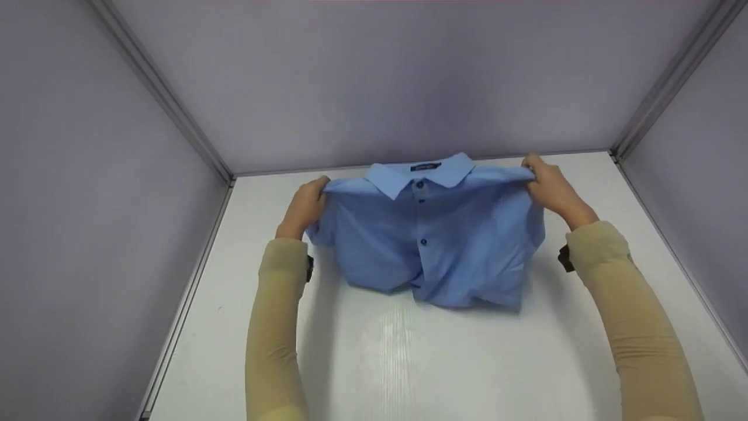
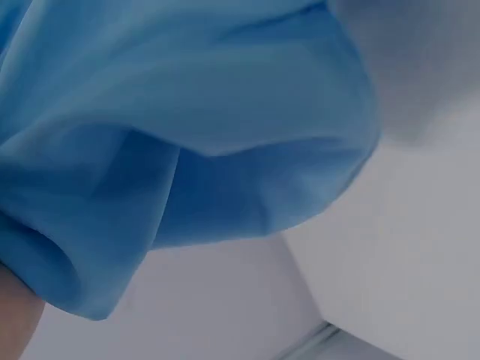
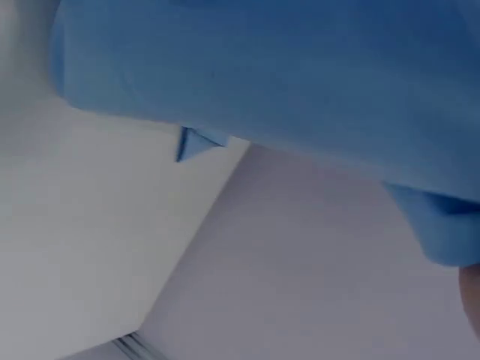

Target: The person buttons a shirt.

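left hand [image 1: 305,206]: curled, gripping blue button-front shirt [image 1: 377,245] left of its collar [image 1: 390,182] | right hand [image 1: 551,186]: curled, gripping shirt right of collar | shirt: spread between hands

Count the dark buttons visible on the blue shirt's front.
3 are clear: the top button at the collar, the second button just below it, and the third button farther down the shirt. Others may be hidden or too blurred to tell.

No text is legible; the dark label [image 1: 425,166] inside the collar [image 1: 387,180] of the blue shirt [image 1: 374,240], at twelve o'clock, is too small.
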Available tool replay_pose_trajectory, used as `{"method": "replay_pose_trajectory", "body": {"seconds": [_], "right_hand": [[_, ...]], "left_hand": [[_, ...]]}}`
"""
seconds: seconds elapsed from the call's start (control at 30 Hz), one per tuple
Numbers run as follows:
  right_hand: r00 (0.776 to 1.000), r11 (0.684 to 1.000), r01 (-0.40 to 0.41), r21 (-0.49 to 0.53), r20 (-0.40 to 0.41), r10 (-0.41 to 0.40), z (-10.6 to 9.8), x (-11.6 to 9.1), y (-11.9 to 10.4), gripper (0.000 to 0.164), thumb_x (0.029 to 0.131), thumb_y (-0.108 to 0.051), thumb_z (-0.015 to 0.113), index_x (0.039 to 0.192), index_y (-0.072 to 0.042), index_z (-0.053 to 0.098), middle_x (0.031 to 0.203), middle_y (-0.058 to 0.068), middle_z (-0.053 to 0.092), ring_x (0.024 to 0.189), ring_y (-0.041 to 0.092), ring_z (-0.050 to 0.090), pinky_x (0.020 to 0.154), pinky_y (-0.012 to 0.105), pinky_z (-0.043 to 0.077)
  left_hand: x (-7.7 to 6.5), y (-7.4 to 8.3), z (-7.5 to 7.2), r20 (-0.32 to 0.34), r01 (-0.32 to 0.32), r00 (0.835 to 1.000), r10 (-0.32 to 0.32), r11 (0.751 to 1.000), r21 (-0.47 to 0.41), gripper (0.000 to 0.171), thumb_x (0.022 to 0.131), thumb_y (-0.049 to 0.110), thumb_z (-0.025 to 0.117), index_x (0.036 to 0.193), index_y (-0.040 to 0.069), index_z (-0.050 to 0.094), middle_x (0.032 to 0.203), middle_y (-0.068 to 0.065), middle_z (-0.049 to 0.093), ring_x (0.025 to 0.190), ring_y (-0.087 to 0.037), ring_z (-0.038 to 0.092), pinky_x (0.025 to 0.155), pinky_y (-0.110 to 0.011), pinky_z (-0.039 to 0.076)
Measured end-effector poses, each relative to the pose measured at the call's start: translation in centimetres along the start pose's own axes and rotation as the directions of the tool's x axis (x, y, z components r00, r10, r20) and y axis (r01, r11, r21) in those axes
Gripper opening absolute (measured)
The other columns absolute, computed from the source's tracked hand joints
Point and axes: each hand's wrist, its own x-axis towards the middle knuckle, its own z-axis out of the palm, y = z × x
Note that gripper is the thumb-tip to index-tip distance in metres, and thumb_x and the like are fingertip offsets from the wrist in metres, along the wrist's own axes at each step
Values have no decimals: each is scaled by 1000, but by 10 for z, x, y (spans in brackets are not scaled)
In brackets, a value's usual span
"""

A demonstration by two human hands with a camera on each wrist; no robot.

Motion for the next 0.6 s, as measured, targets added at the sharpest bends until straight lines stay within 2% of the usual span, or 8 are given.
{"method": "replay_pose_trajectory", "body": {"seconds": [0.13, 0.17, 0.23, 0.3, 0.4, 0.5, 0.57, 0.6], "right_hand": [[988, 997, 39, -65, -149, -48, -32, 10, -34, 26, 71, 9, 33, 92, -2, 44, 88, 20, 51, 79, 32, 47, 64, 44, 33], [976, 994, 59, -91, -204, -76, -39, 11, -42, 26, 69, 9, 33, 89, -1, 46, 85, 19, 52, 75, 31, 48, 63, 43, 34], [935, 986, 96, -135, -328, -136, -55, 10, -57, 26, 66, 9, 33, 85, 0, 49, 78, 18, 54, 65, 27, 49, 57, 39, 34], [860, 972, 142, -189, -462, -215, -69, 7, -70, 24, 63, 8, 34, 79, 2, 51, 72, 17, 56, 55, 22, 46, 52, 31, 33], [704, 953, 191, -236, -643, -300, -88, 1, -89, 18, 65, 5, 37, 72, 4, 54, 63, 14, 55, 47, 14, 36, 47, 19, 26], [552, 952, 204, -229, -776, -305, -105, -2, -109, 14, 66, 3, 42, 65, 2, 56, 58, 9, 54, 45, 5, 33, 46, 13, 22], [480, 959, 203, -198, -834, -274, -114, -3, -122, 14, 67, 2, 43, 62, 1, 56, 55, 2, 51, 46, 1, 31, 48, 11, 21], [453, 959, 202, -197, -850, -270, -119, -3, -127, 14, 67, 2, 43, 61, 1, 55, 54, 1, 49, 46, -1, 29, 48, 11, 20]], "left_hand": [[10, 19, -35, -172, -27, 985, 12, 996, -86, 15, 82, 3, 33, 91, 8, 45, 85, -7, 54, 79, -17, 50, 67, -31, 37], [11, 25, -44, -219, -39, 976, 18, 995, -93, 16, 81, 2, 33, 91, 8, 44, 84, -7, 53, 78, -17, 50, 67, -31, 37], [13, 37, -60, -327, -85, 944, 49, 992, -98, 17, 80, -1, 33, 90, 6, 43, 81, -7, 52, 74, -16, 48, 65, -31, 36], [13, 51, -75, -433, -131, 898, 80, 988, -88, 16, 79, -1, 32, 89, 5, 43, 76, -7, 50, 69, -15, 46, 62, -30, 35], [13, 72, -95, -578, -208, 805, 133, 976, -65, 13, 78, -1, 32, 86, 3, 41, 69, -6, 46, 61, -15, 41, 56, -30, 33], [11, 92, -114, -679, -261, 718, 155, 964, -55, 8, 78, 1, 32, 84, 3, 38, 63, -4, 41, 56, -13, 36, 52, -28, 29], [9, 103, -125, -729, -281, 668, 152, 958, -57, 6, 79, 2, 32, 83, 5, 35, 61, -2, 38, 55, -10, 34, 51, -26, 28], [8, 108, -129, -749, -286, 647, 139, 956, -70, 6, 79, 3, 32, 82, 7, 35, 60, -1, 37, 54, -9, 33, 51, -24, 27]]}}
